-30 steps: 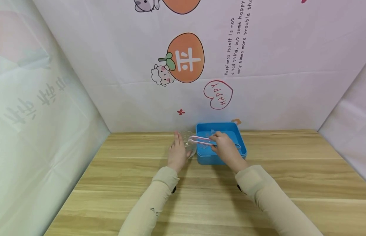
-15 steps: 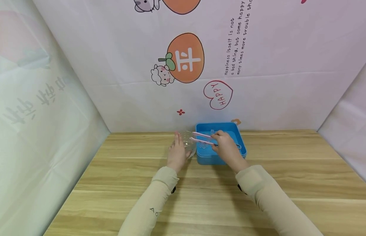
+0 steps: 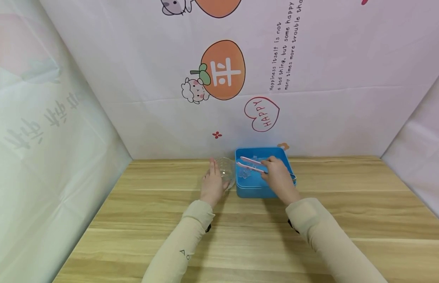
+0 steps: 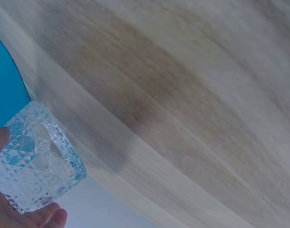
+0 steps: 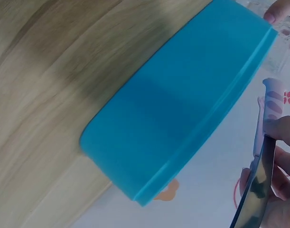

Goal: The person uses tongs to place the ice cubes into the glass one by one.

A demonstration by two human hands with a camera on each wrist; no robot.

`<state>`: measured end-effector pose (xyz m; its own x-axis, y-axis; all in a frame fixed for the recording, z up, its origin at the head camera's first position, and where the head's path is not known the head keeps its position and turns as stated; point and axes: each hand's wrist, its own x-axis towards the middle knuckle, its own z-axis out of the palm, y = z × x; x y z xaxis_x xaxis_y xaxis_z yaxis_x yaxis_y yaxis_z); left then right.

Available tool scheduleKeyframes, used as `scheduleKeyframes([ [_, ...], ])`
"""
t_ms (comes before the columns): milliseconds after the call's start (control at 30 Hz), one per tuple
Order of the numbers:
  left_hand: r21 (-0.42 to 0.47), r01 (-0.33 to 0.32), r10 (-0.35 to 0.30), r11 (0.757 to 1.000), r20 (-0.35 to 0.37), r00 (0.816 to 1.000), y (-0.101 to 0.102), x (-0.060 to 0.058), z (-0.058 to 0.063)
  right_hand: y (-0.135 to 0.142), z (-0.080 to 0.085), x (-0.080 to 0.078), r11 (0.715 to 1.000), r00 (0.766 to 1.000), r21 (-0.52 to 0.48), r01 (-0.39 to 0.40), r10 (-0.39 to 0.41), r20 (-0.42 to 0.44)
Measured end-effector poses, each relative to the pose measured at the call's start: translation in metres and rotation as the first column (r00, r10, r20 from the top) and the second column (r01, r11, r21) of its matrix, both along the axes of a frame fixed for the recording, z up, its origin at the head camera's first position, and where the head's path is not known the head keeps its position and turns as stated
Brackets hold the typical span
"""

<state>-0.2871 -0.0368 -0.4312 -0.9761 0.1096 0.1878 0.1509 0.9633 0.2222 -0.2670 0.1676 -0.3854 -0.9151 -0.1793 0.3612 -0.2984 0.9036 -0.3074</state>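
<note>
My left hand (image 3: 211, 185) holds a clear cut-glass cup (image 4: 42, 161) upright on the table, thumb on one side and fingers on the other. Just right of it stands a blue box (image 3: 256, 192) with several clear, ice-like cubes (image 3: 245, 173) inside. Over the box, my right hand (image 3: 279, 177) grips metal tongs with pink tips (image 3: 253, 168). The tong arms are spread apart, with nothing between the tips, which point left toward the cup. In the right wrist view, the metal arm (image 5: 256, 190) runs under the fingers and the box's outer wall (image 5: 168, 99) hides the cubes.
The wood-grain table (image 3: 163, 232) ends at a white printed cloth (image 3: 163, 129) standing upright behind the box and cup. More pale cloth (image 3: 63, 157) hangs along the left side, and another on the right.
The tongs' tips have spread apart and moved right, from over the cup to over the box, along with my right hand. My left hand and the cup stay put.
</note>
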Motion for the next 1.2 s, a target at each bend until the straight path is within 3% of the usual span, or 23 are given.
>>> scheduleKeyframes([
  [433, -0.003, -0.001, 0.001, 1.000, -0.001, 1.000, 0.001, 0.000, -0.001, 0.007, -0.009, -0.006, 0.997, 0.989, 0.080, 0.002, -0.014, 0.150],
  [833, 0.021, 0.005, -0.005, 1.000, 0.003, 1.000, 0.001, 0.000, -0.001, 0.005, -0.014, -0.011, 0.991, 0.984, 0.134, -0.008, -0.016, 0.178],
  [1200, -0.022, -0.003, 0.003, 1.000, -0.009, 1.000, 0.001, -0.002, -0.003, -0.005, -0.010, -0.013, 0.988, 0.971, 0.149, 0.029, -0.063, 0.229],
])
